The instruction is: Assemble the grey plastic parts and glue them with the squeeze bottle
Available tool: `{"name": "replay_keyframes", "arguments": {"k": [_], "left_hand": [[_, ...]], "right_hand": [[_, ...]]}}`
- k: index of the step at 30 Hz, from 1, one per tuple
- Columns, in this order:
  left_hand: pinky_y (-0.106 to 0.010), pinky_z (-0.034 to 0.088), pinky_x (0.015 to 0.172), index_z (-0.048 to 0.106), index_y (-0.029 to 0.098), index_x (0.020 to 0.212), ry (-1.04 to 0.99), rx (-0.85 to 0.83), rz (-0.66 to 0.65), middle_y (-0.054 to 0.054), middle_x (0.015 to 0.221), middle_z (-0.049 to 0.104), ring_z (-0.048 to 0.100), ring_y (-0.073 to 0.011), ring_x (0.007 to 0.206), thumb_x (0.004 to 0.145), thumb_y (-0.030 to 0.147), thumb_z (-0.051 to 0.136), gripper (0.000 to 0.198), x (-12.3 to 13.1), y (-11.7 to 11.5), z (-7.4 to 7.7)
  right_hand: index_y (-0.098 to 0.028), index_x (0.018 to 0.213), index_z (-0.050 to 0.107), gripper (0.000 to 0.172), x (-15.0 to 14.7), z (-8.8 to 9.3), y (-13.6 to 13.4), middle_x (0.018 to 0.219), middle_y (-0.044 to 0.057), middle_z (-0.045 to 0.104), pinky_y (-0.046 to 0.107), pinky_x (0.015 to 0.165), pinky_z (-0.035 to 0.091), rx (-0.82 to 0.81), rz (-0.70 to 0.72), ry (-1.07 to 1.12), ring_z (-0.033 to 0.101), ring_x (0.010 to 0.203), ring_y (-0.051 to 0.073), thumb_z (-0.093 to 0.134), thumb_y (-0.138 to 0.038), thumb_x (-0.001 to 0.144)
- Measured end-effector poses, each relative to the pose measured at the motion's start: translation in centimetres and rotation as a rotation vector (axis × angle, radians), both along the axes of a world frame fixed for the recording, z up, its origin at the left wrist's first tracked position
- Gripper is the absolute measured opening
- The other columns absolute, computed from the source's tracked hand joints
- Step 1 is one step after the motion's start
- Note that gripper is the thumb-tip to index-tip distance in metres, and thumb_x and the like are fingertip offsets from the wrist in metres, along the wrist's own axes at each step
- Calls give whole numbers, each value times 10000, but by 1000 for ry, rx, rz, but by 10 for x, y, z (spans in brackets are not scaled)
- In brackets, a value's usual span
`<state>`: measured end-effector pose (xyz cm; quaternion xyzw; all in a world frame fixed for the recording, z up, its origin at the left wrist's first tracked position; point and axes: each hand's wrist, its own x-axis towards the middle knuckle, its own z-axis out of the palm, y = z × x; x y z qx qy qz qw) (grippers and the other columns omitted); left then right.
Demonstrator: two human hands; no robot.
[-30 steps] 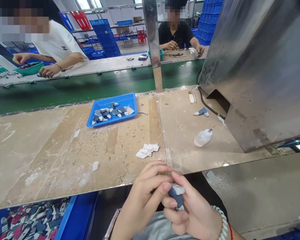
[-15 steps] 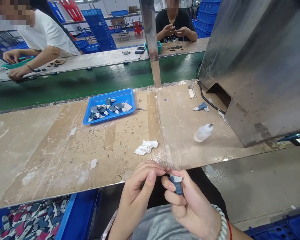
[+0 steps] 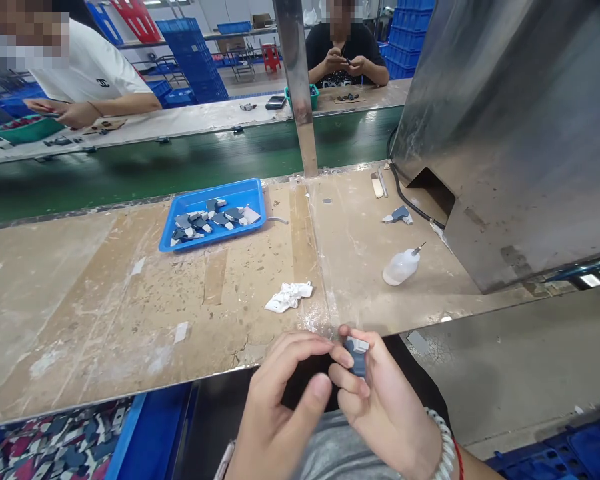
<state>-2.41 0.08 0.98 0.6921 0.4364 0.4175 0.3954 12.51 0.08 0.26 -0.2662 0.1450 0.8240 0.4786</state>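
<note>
My right hand (image 3: 380, 400) holds a small blue-grey and white plastic part (image 3: 357, 360) near the table's front edge, its fingers wrapped round the piece and hiding some of it. Beside it, my left hand (image 3: 290, 393) has its thumb spread away from the curved fingers, with nothing in its grasp; its fingertips come close to the right hand's fingers. Beyond the hands lies a crumpled white tissue (image 3: 289, 297). A clear squeeze bottle (image 3: 401, 268) with a metal needle tip leans on the tabletop to the right.
A blue tray (image 3: 166, 241) holds several similar parts, and another part (image 3: 399, 215) lies near a metal housing (image 3: 520, 167). Below left is a blue bin (image 3: 130, 437) full of parts. Past a green conveyor belt (image 3: 220, 150), two people work with their hands.
My left thumb has spread away from its fingers, and the left fingertips have shifted slightly. My right hand still holds the part. The person at left has drawn their hands back from the belt.
</note>
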Motion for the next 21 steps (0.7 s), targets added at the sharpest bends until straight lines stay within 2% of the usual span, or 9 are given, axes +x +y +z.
{"name": "replay_keyframes", "arguments": {"k": [2,4,11,16,21], "left_hand": [[-280,478,1006,614,323,1226,37,36,-27,-7,1169,687,620,-184,1145,943,399,651,296,4,-2,1],[-292,468,1029,583,329,1264,61,48,-51,-11,1193,676,606,-192,1169,929,407,669,355,7,-3,1],[-307,483,1010,584,327,1252,47,25,-47,-21,1168,677,617,-200,1137,953,347,636,304,9,-1,-4],[-311,516,977,610,322,1229,43,32,-31,-30,1156,685,638,-209,1111,952,338,632,278,11,-2,-4],[-335,517,1021,597,334,1246,81,55,-4,-34,1211,665,621,-222,1168,925,391,668,334,16,-3,-1]], "right_hand": [[-204,923,529,189,-1,0,1,616,-74,485,136,381,237,9,-15,23,309,399,22,670,-303,845],[-193,917,545,177,-2,0,1,625,-65,495,142,390,263,20,-32,50,332,410,28,653,-318,855],[-197,827,505,296,1,-3,1,652,-77,527,119,378,238,19,-94,70,315,400,3,788,-201,742],[-208,865,496,336,4,-4,1,659,-82,522,104,367,191,22,-99,83,318,403,-1,801,-167,730],[-222,942,521,377,3,-4,1,663,-84,504,106,378,225,30,-113,76,304,414,7,815,-164,712]]}}
